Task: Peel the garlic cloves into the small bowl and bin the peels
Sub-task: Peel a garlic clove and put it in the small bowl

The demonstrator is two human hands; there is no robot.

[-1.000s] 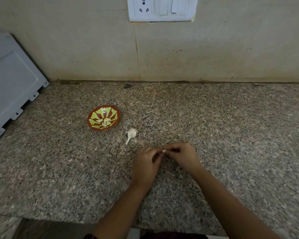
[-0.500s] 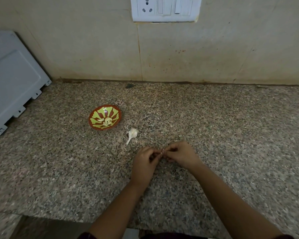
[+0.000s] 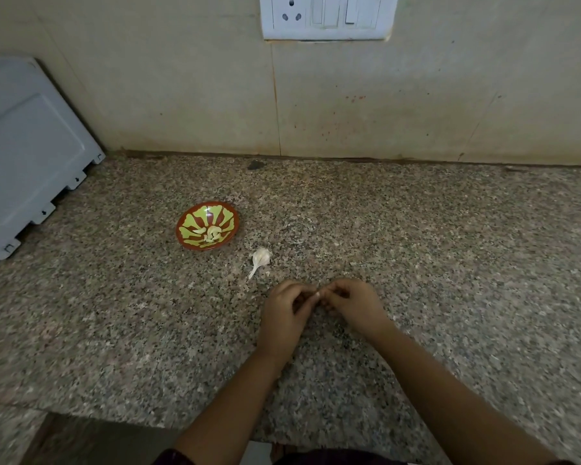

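Right of the bowl [image 3: 207, 225] garlic [image 3: 260, 258] lies on the speckled table [image 3: 450, 246]; nearer, left hand [image 3: 284, 313] and right hand [image 3: 354, 305] meet, both grips pinching a clove [image 3: 317, 294]; left stands a white box [image 3: 27, 152], behind, a wall switchboard [image 3: 327, 16].

- Dim, even, yellowish light; shadows faint.
- White glint on the glossy red-and-green small bowl [image 3: 190, 226].
- Speckled granite countertop [image 3: 450, 263] bows and blurs towards the lower corners.
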